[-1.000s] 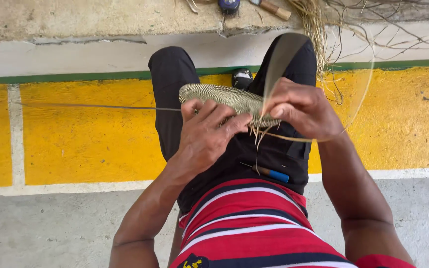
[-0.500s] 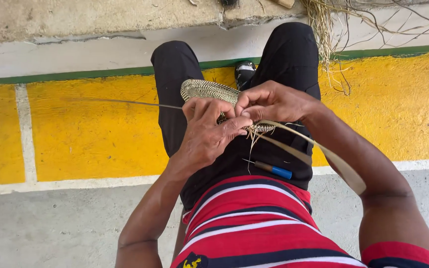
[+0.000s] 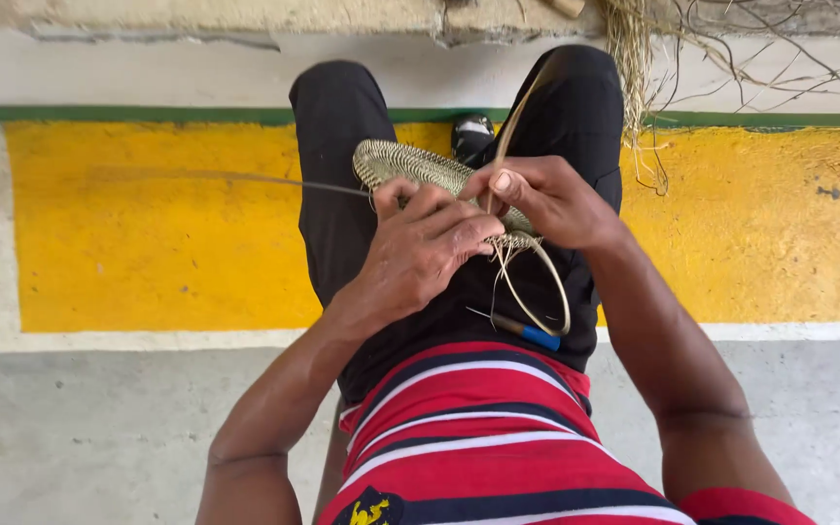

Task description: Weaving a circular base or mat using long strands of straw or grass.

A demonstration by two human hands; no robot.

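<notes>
I am sitting over a yellow painted floor (image 3: 148, 243), and the woven coil (image 3: 410, 165) is resting across my lap. My left hand (image 3: 420, 248) is gripping the coil's near edge, fingers curled around it. My right hand (image 3: 546, 199) is pinching a thin reed strip (image 3: 546, 282), which is looping below. A blue-handled tool (image 3: 527, 333) is lying on my thigh.
</notes>
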